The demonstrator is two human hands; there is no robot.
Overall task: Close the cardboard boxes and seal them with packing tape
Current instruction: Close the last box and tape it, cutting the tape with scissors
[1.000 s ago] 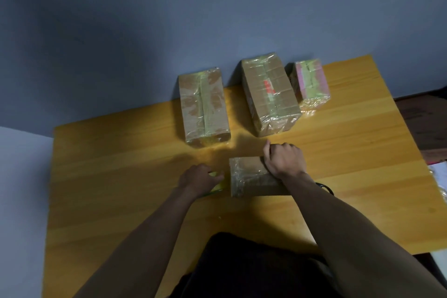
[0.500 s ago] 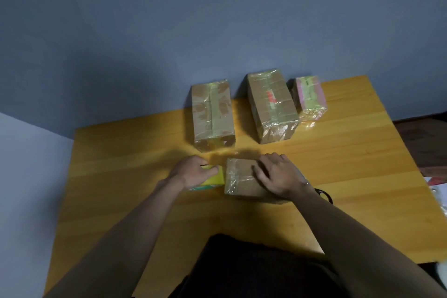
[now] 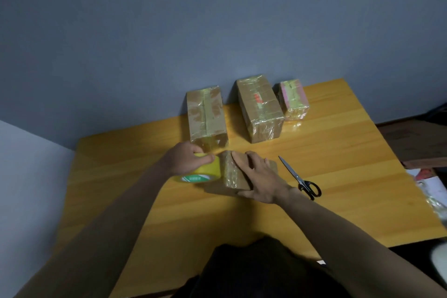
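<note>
A small cardboard box (image 3: 232, 174) wrapped in clear tape lies on the wooden table (image 3: 338, 176) in front of me. My right hand (image 3: 260, 176) lies flat on top of it with fingers spread, pressing it down. My left hand (image 3: 186, 159) grips a yellow roll of packing tape (image 3: 205, 172) held against the box's left end. Black-handled scissors (image 3: 300, 178) lie just right of the box.
Three taped boxes stand at the back by the blue wall: a long one (image 3: 205, 116), a taller one (image 3: 260, 107) and a small pink-and-green one (image 3: 294, 99). Papers and plastic (image 3: 430, 189) lie off the table's right edge.
My left hand has lifted the tape roll up against the box's left end. My right hand slid back and flattened on the box top, uncovering the scissors. The view shifted right.
</note>
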